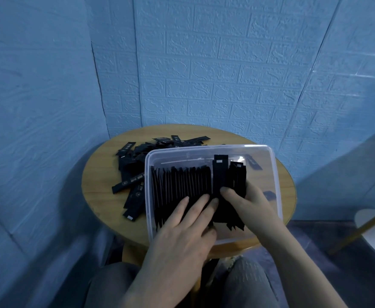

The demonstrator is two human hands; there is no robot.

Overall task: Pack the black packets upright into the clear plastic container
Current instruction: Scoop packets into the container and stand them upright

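**Already a row stands in the box**

Here, in the head view, a clear plastic container point(273, 174) sits on a round wooden table point(97, 185), tipped toward the person. A tight row of black packets point(180, 185) stands on edge inside it, filling the 9 o'clock half. The left hand point(182, 232) lies flat on that row, fingers straight and spread, pressing the packets without curling round any. At the row's 3 o'clock end the right hand point(246, 203) grips a small bundle of packets point(228, 176), thumb across the front and fingers wrapped behind; the bundle stands taller than the row and touches its end. The container's 3 o'clock part shows bare floor, with one or two flat packets dimly seen through the wall.

Outside, a loose heap of black packets point(133, 172) lies on the table from 9 to 11 o'clock of the container, some touching its wall. A textured blue wall point(226, 63) rises behind the table.
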